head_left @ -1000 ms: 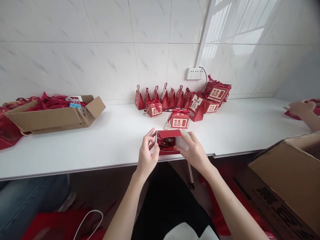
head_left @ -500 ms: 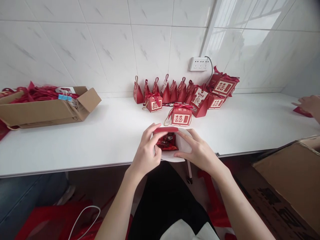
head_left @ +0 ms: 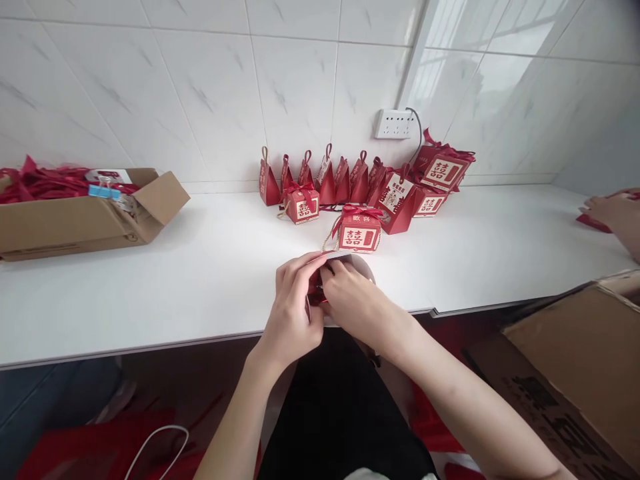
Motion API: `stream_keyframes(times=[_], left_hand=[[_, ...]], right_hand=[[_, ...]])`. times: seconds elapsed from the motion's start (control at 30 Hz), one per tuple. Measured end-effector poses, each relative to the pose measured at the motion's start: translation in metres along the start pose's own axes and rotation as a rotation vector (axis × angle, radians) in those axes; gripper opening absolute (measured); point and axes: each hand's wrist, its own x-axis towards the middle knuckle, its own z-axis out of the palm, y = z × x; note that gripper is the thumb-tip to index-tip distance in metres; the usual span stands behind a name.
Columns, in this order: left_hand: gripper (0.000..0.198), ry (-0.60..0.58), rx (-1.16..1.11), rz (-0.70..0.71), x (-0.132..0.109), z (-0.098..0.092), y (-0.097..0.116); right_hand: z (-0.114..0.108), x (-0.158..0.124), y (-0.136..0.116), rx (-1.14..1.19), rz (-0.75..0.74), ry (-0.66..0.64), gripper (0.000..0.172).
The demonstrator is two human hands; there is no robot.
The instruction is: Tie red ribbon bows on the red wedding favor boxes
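At the front edge of the table I have an open red candy box (head_left: 345, 255), its white inside facing up. My left hand (head_left: 296, 308) grips the box's left side, thumb near me and fingers along the far edge. My right hand (head_left: 350, 288) reaches into the opening with its fingers curled down among red shiny wrapped pieces (head_left: 317, 293). Its fingertips are hidden, so what they hold does not show. Just beyond stands a closed red box with a ribbon bow (head_left: 359, 230) and a cord handle.
Behind stand a smaller ribboned box (head_left: 303, 203), several red pointed boxes (head_left: 327, 183) and stacked boxes (head_left: 443, 170). A cardboard box of red ribbons (head_left: 75, 227) is at left. Another person's hand (head_left: 617, 213) shows at right, above a large carton (head_left: 575, 347).
My right hand has left the box's right flap and gone into its opening. My left hand still holds the box. The view has shifted slightly.
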Motion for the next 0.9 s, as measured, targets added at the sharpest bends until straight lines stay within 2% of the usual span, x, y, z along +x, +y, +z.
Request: stream_keyframes(times=[0.1, 0.17, 0.33, 0.43, 0.53, 0.67, 0.9], left_hand=[[0.075, 0.007, -0.007, 0.002, 0.0, 0.002, -0.002], [0.075, 0.013, -0.003, -0.013, 0.001, 0.003, -0.002], [0.075, 0.032, -0.011, -0.022, 0.002, 0.004, 0.002], [0.076, 0.023, -0.009, -0.024, 0.001, 0.004, 0.005], [0.078, 0.007, -0.013, -0.046, -0.001, 0.002, 0.006], [0.078, -0.003, -0.034, -0.07, -0.004, -0.001, 0.007], [0.078, -0.044, -0.039, -0.034, -0.006, -0.003, 0.009]], right_hand=[[0.008, 0.004, 0.0, -0.013, 0.038, -0.039, 0.031], [0.011, 0.001, -0.001, -0.035, 0.048, 0.015, 0.032], [0.016, -0.016, -0.005, 0.026, 0.12, 0.067, 0.02], [0.017, -0.031, -0.006, 0.054, 0.118, 0.137, 0.023], [0.015, -0.046, -0.006, 0.2, 0.041, 0.236, 0.03], [0.015, -0.061, -0.007, 0.397, 0.075, 0.327, 0.038], [0.025, -0.067, -0.011, 0.548, 0.165, 0.423, 0.017]])
